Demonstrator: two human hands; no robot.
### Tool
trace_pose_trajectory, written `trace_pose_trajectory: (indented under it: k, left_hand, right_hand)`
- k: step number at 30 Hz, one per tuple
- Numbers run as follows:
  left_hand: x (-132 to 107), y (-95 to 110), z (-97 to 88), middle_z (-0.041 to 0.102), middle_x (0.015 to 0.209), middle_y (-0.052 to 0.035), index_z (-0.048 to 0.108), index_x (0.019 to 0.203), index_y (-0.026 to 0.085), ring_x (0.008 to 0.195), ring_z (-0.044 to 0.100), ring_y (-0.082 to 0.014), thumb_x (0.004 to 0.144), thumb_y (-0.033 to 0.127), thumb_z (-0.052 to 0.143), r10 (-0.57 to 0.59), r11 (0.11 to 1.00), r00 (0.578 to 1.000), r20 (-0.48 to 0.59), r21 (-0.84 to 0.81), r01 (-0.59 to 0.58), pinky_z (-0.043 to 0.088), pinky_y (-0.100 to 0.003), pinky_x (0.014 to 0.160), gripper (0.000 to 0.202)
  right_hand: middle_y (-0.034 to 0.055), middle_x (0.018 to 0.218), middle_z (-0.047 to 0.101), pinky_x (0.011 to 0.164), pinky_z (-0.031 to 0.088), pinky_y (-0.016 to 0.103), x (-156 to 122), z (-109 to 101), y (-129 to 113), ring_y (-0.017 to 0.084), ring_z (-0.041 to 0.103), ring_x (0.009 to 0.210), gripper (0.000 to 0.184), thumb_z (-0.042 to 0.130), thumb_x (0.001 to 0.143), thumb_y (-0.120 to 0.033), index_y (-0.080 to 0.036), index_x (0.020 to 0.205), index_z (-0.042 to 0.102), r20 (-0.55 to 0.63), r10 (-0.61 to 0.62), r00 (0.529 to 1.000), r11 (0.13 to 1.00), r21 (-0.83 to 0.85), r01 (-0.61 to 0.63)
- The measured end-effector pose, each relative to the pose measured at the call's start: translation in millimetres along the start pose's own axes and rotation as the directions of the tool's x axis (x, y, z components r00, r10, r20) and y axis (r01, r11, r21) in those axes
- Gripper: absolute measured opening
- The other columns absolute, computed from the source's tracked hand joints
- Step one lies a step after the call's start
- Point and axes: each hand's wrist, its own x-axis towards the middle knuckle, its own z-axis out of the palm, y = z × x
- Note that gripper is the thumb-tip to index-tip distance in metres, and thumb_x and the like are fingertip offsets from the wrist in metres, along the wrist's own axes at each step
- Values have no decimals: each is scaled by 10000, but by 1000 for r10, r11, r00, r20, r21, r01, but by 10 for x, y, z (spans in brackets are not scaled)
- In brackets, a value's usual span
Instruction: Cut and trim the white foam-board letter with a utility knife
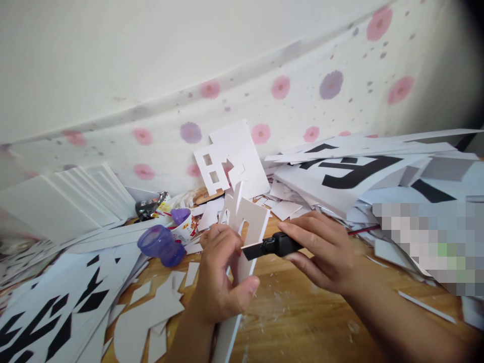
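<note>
My left hand grips a white foam-board cutout, held up on edge and tilted over the table. Its fingers wrap round the far side and the thumb points right. In my right hand is a black utility knife, its dark blade pointing left. The blade lies across the cutout near my left fingertips; whether it cuts in or only touches, I cannot tell. My left palm and fingers hide part of the cutout.
Loose white offcuts litter the wooden table. A blue translucent cup and a patterned paper cup stand to the left. Sheets with black shapes pile up at right; white boards lean at the back left.
</note>
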Motion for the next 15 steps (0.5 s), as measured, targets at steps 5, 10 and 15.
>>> trace_pose_trajectory:
  k: [5, 10, 15]
  left_hand:
    - [10, 4, -2, 444, 706, -19, 450, 735, 221, 735, 410, -227, 744, 504, 500, 3, 1000, 1000, 4, -12, -3, 319, -400, 671, 288]
    - [22, 22, -7, 447, 723, -23, 431, 722, 220, 734, 405, -226, 750, 522, 504, -1, 999, 1000, -1, -41, 1, 313, -400, 667, 312]
    - [20, 44, -22, 448, 721, -22, 391, 699, 227, 745, 405, -229, 725, 468, 518, 0, 997, 1000, -2, -74, 0, 313, -405, 677, 274]
  right_hand:
    - [134, 990, 642, 680, 482, 368, 3, -20, 35, 229, 583, 822, 444, 601, 865, -230, -131, 1292, 532, -9, -3, 1000, 1000, -16, 2]
    - [126, 968, 634, 674, 480, 366, 6, -36, 83, 220, 572, 802, 454, 595, 865, -229, -137, 1304, 523, -25, -18, 1000, 1000, -20, 17]
    - [109, 980, 632, 674, 479, 376, -18, -113, 196, 226, 581, 806, 476, 613, 840, -200, -201, 1308, 527, -77, 69, 995, 996, -47, -72]
